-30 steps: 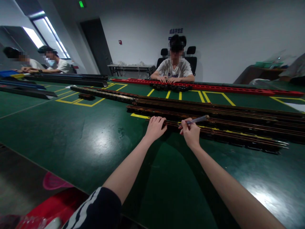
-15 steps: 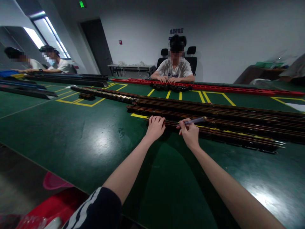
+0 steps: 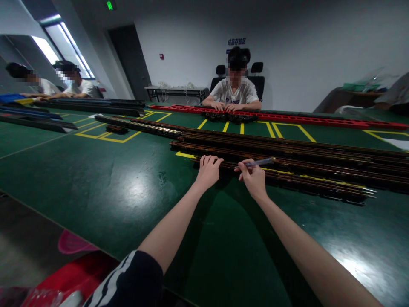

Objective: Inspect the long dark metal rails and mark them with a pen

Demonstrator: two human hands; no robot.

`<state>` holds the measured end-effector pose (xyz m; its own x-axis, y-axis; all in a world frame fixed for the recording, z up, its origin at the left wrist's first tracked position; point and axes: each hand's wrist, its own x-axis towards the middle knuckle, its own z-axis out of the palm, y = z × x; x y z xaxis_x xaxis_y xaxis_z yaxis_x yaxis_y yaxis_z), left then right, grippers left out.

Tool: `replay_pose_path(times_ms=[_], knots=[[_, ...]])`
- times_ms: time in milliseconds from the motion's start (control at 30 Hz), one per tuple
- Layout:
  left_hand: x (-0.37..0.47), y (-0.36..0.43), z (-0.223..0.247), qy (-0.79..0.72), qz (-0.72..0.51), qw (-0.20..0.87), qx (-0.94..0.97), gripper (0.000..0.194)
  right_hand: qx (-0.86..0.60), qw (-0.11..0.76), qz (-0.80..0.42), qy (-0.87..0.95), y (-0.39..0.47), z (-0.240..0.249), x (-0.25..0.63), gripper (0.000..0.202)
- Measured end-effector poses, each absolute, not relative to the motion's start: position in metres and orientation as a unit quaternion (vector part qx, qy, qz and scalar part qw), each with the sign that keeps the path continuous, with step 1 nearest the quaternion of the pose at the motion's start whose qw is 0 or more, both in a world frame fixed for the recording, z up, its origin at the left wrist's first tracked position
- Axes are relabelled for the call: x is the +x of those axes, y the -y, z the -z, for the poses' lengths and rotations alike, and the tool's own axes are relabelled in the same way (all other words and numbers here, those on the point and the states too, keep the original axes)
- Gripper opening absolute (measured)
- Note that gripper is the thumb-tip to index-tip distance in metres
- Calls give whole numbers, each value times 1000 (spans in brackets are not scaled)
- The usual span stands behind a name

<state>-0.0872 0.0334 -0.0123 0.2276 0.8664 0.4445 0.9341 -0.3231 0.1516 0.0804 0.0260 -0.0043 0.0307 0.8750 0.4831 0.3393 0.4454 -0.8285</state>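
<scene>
A long dark bundle of thin strips [image 3: 313, 183] lies along the green table [image 3: 128, 204], nearest to me. My left hand [image 3: 209, 170] is wrapped over its left end, fingers bent down around it. In my right hand [image 3: 252, 175] is a slim pen-like tool [image 3: 260, 162], pinched between thumb and fingers, its tip pointing left at the bundle. What the tip touches is too small to make out. Just beyond lie more long dark strips [image 3: 287, 149], side by side, with yellow tape showing between them.
A person [image 3: 234, 91] sits across the table behind a long red rail [image 3: 319, 119]. Two more people are at the far left beside black profiles [image 3: 96, 103]. A short dark bundle [image 3: 116, 129] lies left of centre. A pink basket [image 3: 75, 242] is below the table's edge.
The near bundle has slid slightly left. My right hand has shifted a little left with the tool. At the far left, a person's arms have moved.
</scene>
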Motion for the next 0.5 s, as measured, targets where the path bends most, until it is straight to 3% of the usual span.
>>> replay_pose_path(times_ms=[500], knots=[[-91, -38, 16, 621, 264, 102, -731, 42, -478, 541, -247, 647, -25, 3, 78, 47]])
